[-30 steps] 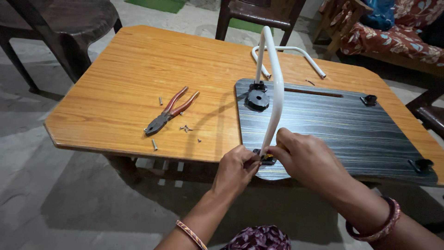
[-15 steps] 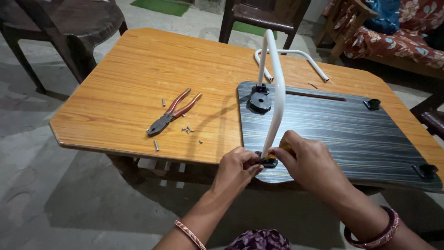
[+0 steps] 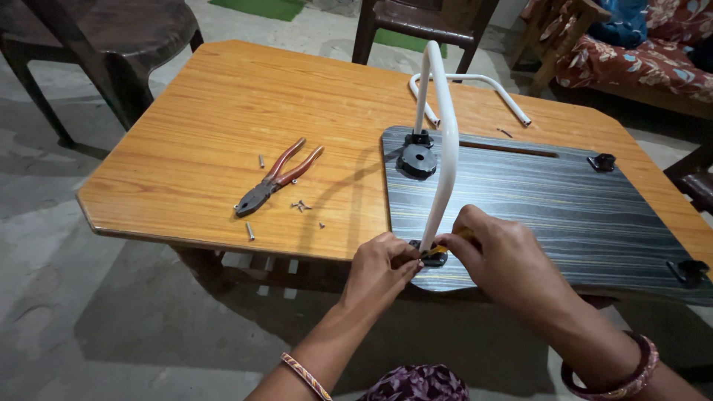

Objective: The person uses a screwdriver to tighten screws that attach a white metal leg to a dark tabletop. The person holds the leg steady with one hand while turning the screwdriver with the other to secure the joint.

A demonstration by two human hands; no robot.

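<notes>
Right at the near edge of the dark striped board (image 3: 535, 200), I've got both hands working on the small black bracket (image 3: 433, 258) where the white bent tube leg (image 3: 445, 163) meets the board. Left hand (image 3: 382, 266) sits on the bracket's left side, fingertips pinched together against it. Right hand (image 3: 499, 256) is on the other side, thumb + index pressed on something thin and yellowish at the bracket; can't tell what it is, too small. Other fingers of that hand curl in loosely.

Tube leg stands upright, arching from the near bracket over to a 2nd black round fitting (image 3: 416, 160) at the board's far left corner. Board lies flat on the orange wooden table (image 3: 223, 111), its near edge hanging a bit past the table edge. Two more black fittings on the board: one at the far right (image 3: 603, 161), one at the near right corner (image 3: 689, 271). A narrow slot runs along the board's far side.

A 2nd white tube leg (image 3: 475, 85) lies flat on the table behind the board. Left of the board, well apart from my hands: red-handled pliers (image 3: 276, 178), jaws toward me, w/ a few small screws (image 3: 301, 206) scattered just beside them.

Bangles on both wrists. Dark chairs (image 3: 96, 44) stand around the table's far side.
</notes>
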